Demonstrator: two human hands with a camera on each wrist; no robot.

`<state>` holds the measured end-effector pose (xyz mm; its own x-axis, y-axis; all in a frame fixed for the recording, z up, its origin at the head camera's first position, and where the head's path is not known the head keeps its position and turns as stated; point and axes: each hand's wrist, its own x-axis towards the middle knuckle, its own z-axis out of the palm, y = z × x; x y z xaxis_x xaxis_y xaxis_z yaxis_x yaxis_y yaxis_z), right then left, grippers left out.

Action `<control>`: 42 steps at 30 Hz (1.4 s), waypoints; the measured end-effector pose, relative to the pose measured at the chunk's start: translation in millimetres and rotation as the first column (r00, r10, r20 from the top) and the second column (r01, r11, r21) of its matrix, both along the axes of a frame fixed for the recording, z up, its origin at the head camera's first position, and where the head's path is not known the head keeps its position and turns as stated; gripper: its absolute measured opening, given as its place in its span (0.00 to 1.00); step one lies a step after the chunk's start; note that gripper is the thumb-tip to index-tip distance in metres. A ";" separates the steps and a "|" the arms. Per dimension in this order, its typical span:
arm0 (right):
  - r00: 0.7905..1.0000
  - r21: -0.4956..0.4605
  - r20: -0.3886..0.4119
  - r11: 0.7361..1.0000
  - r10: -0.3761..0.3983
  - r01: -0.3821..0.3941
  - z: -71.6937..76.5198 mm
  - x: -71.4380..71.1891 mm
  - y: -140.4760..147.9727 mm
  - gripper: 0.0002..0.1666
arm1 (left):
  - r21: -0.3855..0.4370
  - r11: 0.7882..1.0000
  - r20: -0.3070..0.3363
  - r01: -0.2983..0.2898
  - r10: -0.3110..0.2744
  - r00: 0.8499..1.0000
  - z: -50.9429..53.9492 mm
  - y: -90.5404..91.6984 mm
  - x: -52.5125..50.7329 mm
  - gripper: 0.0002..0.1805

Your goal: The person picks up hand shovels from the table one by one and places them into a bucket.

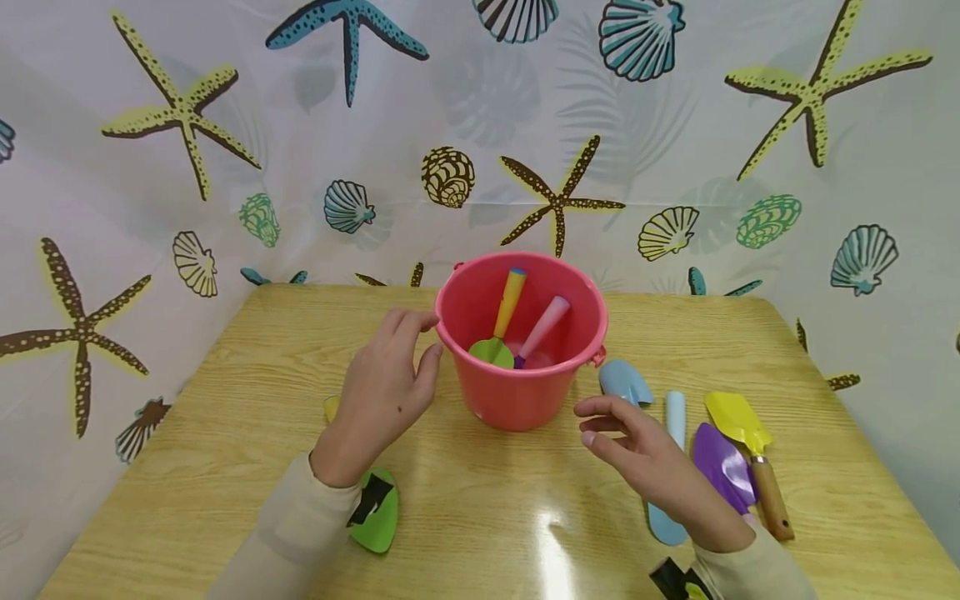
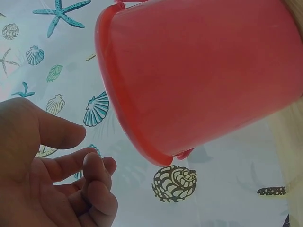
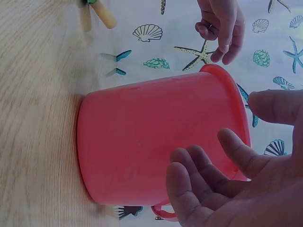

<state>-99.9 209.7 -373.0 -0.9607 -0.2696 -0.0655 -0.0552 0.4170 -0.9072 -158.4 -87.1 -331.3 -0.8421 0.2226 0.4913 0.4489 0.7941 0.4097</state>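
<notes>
A pink-red bucket (image 1: 517, 400) stands upright near the table's middle. Inside lean two small toy shovels, one with a yellow handle (image 1: 511, 302), the other with a pink handle (image 1: 546, 325). A green blade (image 1: 491, 352) also shows in the bucket. My left hand (image 1: 386, 387) hovers by the bucket's left rim, fingers loosely bent, holding nothing; the left wrist view shows a gap between hand and bucket. In front of the bucket's right side, my right hand (image 1: 637, 446) is held in the air with relaxed fingers and nothing in its grasp.
To the right lie a light blue scoop (image 1: 625, 382), another light blue tool (image 1: 675, 412), a purple shovel (image 1: 722, 458) and a yellow shovel (image 1: 738, 417) with a wooden handle. A green blade (image 1: 380, 521) lies partly beneath the left wrist. Patterned cloth (image 1: 480, 108) hangs behind the table.
</notes>
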 end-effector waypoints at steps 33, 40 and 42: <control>0.999 0.002 0.035 1.000 0.013 -0.013 -2.1 -3.9 -5.3 0.23 | -0.101 0.991 0.144 -0.089 0.104 0.984 -20.3 -40.2 -7.9 0.13; 1.000 -0.006 0.021 1.000 0.015 -0.015 -4.6 -4.5 -4.8 0.22 | -0.163 0.980 0.263 -0.114 0.154 0.952 -25.9 -59.1 -11.1 0.16; 1.000 -0.011 0.021 1.000 0.018 -0.018 -5.6 -4.4 -4.4 0.22 | -0.185 0.977 0.305 -0.109 0.163 0.938 -26.8 -63.0 -11.8 0.17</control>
<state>-104.2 205.3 -378.6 -0.9542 -0.2876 -0.0825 -0.0436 0.4062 -0.9127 -170.3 -150.1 -358.1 -0.9756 0.1491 0.1609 0.1999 0.9060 0.3730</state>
